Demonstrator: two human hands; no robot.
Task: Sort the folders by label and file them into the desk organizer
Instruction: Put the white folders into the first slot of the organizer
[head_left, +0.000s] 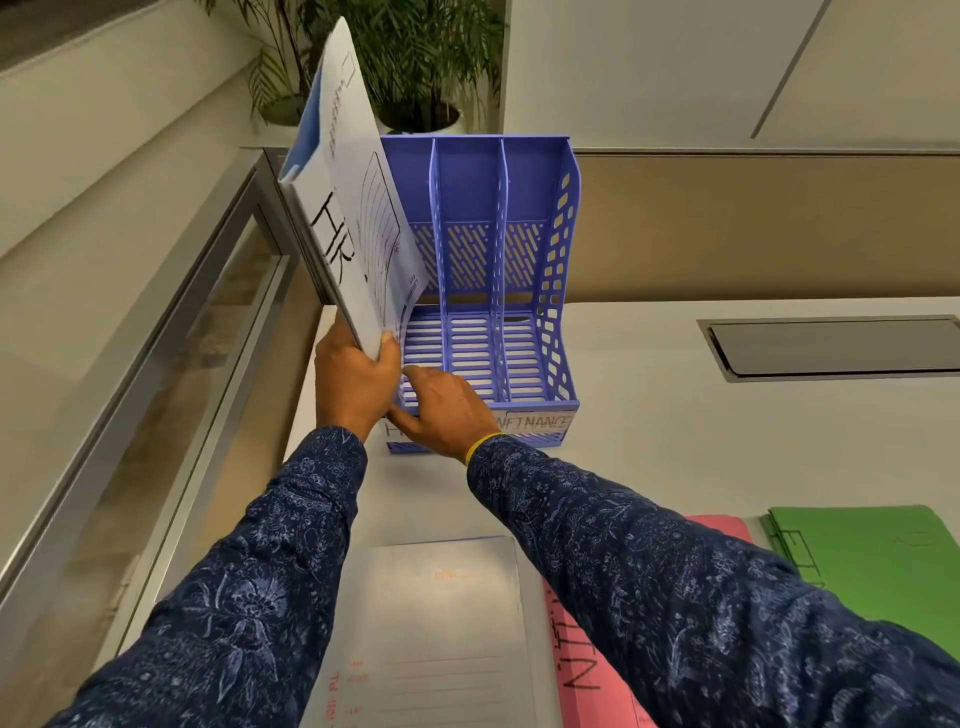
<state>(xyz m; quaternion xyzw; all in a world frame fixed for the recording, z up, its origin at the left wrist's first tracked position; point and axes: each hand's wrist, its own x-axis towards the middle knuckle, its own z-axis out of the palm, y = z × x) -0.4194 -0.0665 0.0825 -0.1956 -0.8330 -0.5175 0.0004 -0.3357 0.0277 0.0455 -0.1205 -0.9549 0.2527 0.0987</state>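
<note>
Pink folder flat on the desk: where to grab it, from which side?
Probably its far right corner, coming from the far side: the pink folder lies flat, the grey folder hugs its left edge, and bare desk shows beyond that corner. Slide a finger under, then pinch.

Left hand (353, 375) tight around folder (347, 208); right hand (448, 408) flat, forward.

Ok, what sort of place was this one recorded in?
Probably an office cubicle: a blue desk organizer with labelled slots, the HR folder being filed, a partition panel behind, and a cable hatch in the desktop.
</note>
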